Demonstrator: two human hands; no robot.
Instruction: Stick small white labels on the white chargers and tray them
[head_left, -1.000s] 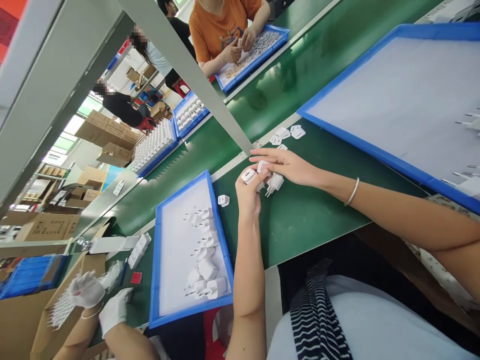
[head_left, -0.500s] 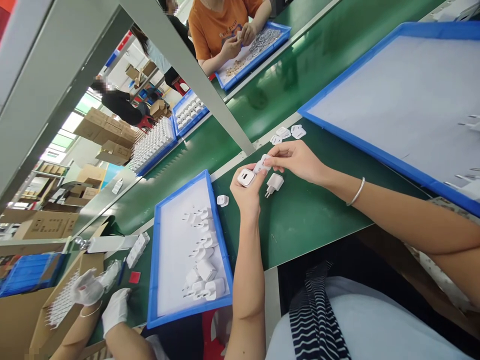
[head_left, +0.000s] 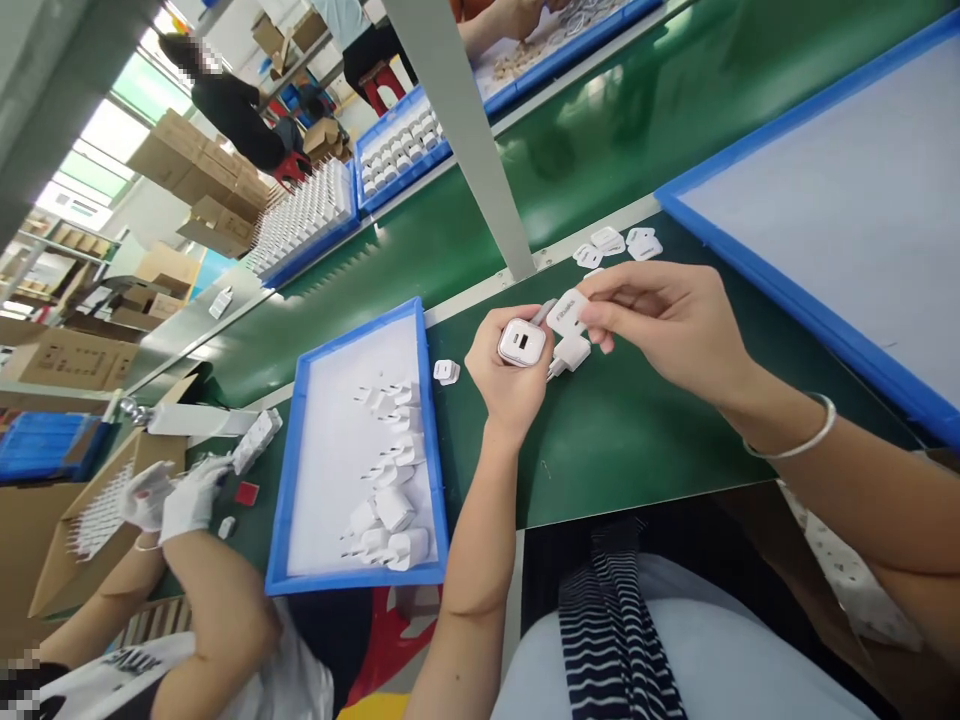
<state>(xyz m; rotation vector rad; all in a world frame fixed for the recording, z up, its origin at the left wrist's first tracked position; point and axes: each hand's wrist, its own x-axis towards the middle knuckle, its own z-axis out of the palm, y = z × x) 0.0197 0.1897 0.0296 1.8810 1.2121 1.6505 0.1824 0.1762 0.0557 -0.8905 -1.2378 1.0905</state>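
Note:
My left hand (head_left: pixel 511 380) is closed around a white USB charger (head_left: pixel 523 343), its port face turned up toward me. Close to its right, my right hand (head_left: pixel 660 320) pinches a thin white cover plate (head_left: pixel 568 313) with printed lettering and a small dark slot. The plate is apart from the charger's face. A greyish strip beside the left fingers cannot be made out. Behind the plate, a white plug charger (head_left: pixel 573 352) lies on the green table, partly hidden by my hands. Several loose white cover plates (head_left: pixel 607 241) lie beyond my right hand.
To the left, a blue-rimmed tray (head_left: pixel 433 430) holds several white plug chargers (head_left: pixel 394 508). A small white stack (head_left: pixel 446 372) sits by its rim. A larger blue tray (head_left: pixel 750 262) stands at right, and a metal post (head_left: pixel 491 150) rises ahead. A co-worker's gloved hands (head_left: pixel 187 500) are at far left.
My right hand has moved right, away from the charger, with one cover plate between its fingers. The left hand still grips the charger. The whole view has shifted, and the co-worker's gloved hands have come together.

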